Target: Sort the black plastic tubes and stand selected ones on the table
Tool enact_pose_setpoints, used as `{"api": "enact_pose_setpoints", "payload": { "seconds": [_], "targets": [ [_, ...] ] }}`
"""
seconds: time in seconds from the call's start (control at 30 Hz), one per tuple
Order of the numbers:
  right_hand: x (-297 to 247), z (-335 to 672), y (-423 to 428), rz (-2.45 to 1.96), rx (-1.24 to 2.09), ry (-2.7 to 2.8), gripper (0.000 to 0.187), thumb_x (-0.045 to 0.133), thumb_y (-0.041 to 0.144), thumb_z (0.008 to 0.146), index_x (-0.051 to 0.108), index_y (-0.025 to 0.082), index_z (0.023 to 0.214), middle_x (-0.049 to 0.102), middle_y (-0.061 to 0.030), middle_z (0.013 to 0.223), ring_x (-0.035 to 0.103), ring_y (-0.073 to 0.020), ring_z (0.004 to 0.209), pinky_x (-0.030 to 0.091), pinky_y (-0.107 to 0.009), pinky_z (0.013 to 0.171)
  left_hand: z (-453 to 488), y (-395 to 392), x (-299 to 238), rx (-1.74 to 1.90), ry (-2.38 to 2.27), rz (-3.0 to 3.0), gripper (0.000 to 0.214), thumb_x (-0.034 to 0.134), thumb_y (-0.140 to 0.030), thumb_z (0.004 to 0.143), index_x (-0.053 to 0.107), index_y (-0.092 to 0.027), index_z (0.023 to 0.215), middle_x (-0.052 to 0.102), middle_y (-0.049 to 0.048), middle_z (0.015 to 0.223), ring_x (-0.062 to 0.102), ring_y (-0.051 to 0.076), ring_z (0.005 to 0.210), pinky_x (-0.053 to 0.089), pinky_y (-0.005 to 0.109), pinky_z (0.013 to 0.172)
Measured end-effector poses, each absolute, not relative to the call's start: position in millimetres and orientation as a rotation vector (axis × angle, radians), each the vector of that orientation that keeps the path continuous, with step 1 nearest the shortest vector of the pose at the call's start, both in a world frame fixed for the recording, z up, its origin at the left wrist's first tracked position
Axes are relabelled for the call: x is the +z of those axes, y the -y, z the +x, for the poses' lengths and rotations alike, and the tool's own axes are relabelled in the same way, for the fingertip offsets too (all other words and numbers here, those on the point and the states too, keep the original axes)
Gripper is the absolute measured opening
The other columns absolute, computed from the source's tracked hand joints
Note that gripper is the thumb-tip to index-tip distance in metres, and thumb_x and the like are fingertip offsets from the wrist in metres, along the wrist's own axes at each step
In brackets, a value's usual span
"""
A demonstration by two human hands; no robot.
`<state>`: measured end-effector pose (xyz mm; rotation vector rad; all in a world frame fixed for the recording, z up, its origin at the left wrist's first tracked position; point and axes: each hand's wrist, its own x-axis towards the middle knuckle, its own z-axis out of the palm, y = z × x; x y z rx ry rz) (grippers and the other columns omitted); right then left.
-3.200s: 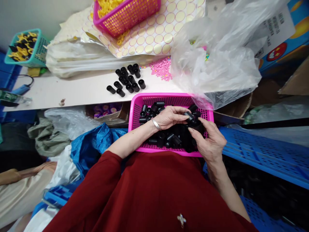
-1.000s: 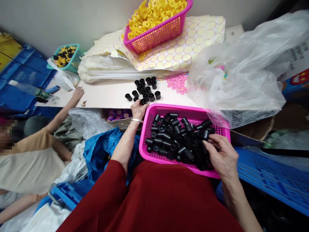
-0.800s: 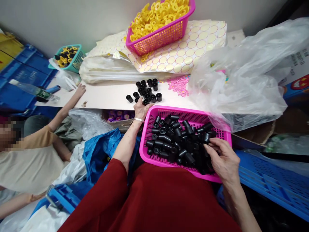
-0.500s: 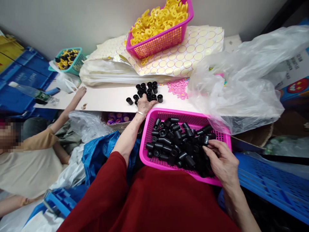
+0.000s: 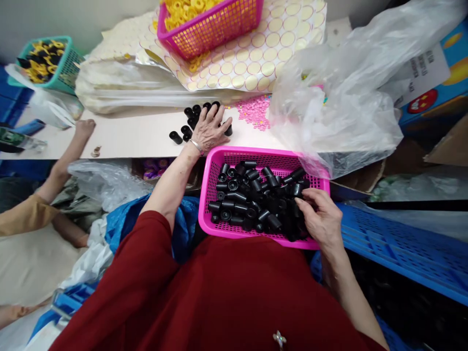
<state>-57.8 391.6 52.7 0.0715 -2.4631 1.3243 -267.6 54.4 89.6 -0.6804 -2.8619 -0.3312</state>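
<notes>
Left hand point(image 5: 210, 130) spread over black cylinders point(image 5: 192, 123); right hand point(image 5: 323, 219) at pink basket point(image 5: 256, 152), grip unclear.

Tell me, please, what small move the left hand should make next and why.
Perhaps the left hand should close around the black cylinders on the white tabletop, since it is spread over several of them.
</notes>
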Motion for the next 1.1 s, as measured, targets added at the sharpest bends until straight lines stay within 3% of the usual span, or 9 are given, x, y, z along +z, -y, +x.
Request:
{"api": "enact_pose_setpoints", "payload": {
  "seconds": [0.07, 0.17, 0.37, 0.5, 0.57, 0.67, 0.8, 0.93, 1.1],
  "targets": [
    [52, -56, -394, 0.104, 1.290, 2.511, 0.017, 0.066, 0.037, 0.085, 0.067, 0.021, 0.089, 0.068, -0.0061, 0.093, 0.064, -0.0197, 0.081, 0.055, -0.037, 0.076, -277, -57, 91, -0.370, 2.898, -0.755, 0.059, 0.061, -0.051, 0.079, 0.053, -0.025, 0.131, 0.048, 0.0087, 0.149, 0.026, 0.034, 0.144, 0.011, 0.064, 0.117],
    [50, -50, -395, 0.194, 1.246, 2.563, 0.018, 0.064, 0.039, 0.086, 0.069, 0.022, 0.091, 0.070, -0.0074, 0.097, 0.065, -0.0226, 0.088, 0.054, -0.041, 0.082, -287, -56, 92, -0.407, 2.902, -0.749, 0.056, 0.063, -0.043, 0.076, 0.056, -0.025, 0.128, 0.046, 0.0113, 0.150, 0.025, 0.037, 0.144, 0.008, 0.065, 0.117],
    [56, -57, -388, 0.378, 1.042, 2.704, 0.019, 0.055, 0.027, 0.089, 0.068, 0.019, 0.100, 0.070, -0.0104, 0.108, 0.062, -0.0252, 0.100, 0.053, -0.042, 0.088, -269, -71, 103, -0.459, 2.699, -0.686, 0.049, 0.063, -0.045, 0.080, 0.058, -0.023, 0.124, 0.051, 0.0106, 0.143, 0.030, 0.038, 0.141, 0.018, 0.063, 0.115],
    [69, -90, -370, 0.673, 0.717, 3.143, 0.032, 0.049, 0.011, 0.082, 0.066, 0.016, 0.109, 0.067, -0.0118, 0.114, 0.058, -0.0267, 0.104, 0.050, -0.040, 0.089, -232, -126, 105, -0.480, 2.647, -1.002, 0.024, 0.047, -0.029, 0.092, 0.065, -0.018, 0.105, 0.067, 0.0112, 0.115, 0.058, 0.027, 0.109, 0.043, 0.050, 0.100],
    [74, -106, -361, 0.803, 0.501, 3.334, 0.036, 0.049, 0.009, 0.080, 0.065, 0.015, 0.112, 0.065, -0.0134, 0.113, 0.057, -0.0284, 0.103, 0.050, -0.040, 0.085, -214, -159, 99, -0.406, 2.775, -1.338, 0.021, 0.047, -0.017, 0.088, 0.067, -0.016, 0.093, 0.070, 0.0102, 0.097, 0.063, 0.023, 0.094, 0.049, 0.039, 0.087],
    [77, -116, -358, 0.933, 0.383, 3.389, 0.033, 0.052, 0.010, 0.078, 0.066, 0.014, 0.108, 0.063, -0.0156, 0.110, 0.057, -0.0298, 0.102, 0.050, -0.040, 0.082, -202, -200, 83, -0.236, 2.973, -1.653, 0.024, 0.052, -0.006, 0.074, 0.069, -0.012, 0.088, 0.071, 0.0127, 0.093, 0.065, 0.023, 0.091, 0.050, 0.033, 0.082],
    [77, -100, -378, 0.931, 0.871, 3.123, 0.021, 0.059, 0.012, 0.078, 0.065, 0.019, 0.097, 0.066, -0.0098, 0.100, 0.060, -0.0260, 0.097, 0.051, -0.039, 0.084, -205, -228, 64, -0.325, 3.177, -1.590, 0.032, 0.050, -0.003, 0.071, 0.072, -0.010, 0.093, 0.072, 0.0154, 0.095, 0.066, 0.023, 0.093, 0.047, 0.030, 0.081],
    [73, -71, -402, 0.445, 1.618, 2.632, 0.027, 0.069, 0.034, 0.082, 0.062, 0.024, 0.106, 0.068, -0.0059, 0.110, 0.065, -0.0233, 0.102, 0.054, -0.041, 0.091, -214, -242, 54, -0.495, 3.385, -1.419, 0.027, 0.047, -0.010, 0.079, 0.073, -0.011, 0.088, 0.072, 0.0123, 0.086, 0.063, 0.020, 0.080, 0.042, 0.028, 0.068],
    [63, -48, -413, -0.110, 1.892, 2.242, 0.037, 0.081, 0.036, 0.071, 0.061, 0.022, 0.099, 0.068, -0.0091, 0.117, 0.070, -0.0235, 0.102, 0.057, -0.042, 0.091, -218, -250, 52, -0.498, 3.481, -1.522, 0.013, 0.062, -0.023, 0.074, 0.068, -0.012, 0.069, 0.064, 0.0056, 0.065, 0.057, 0.018, 0.065, 0.036, 0.028, 0.059]
  ]
}}
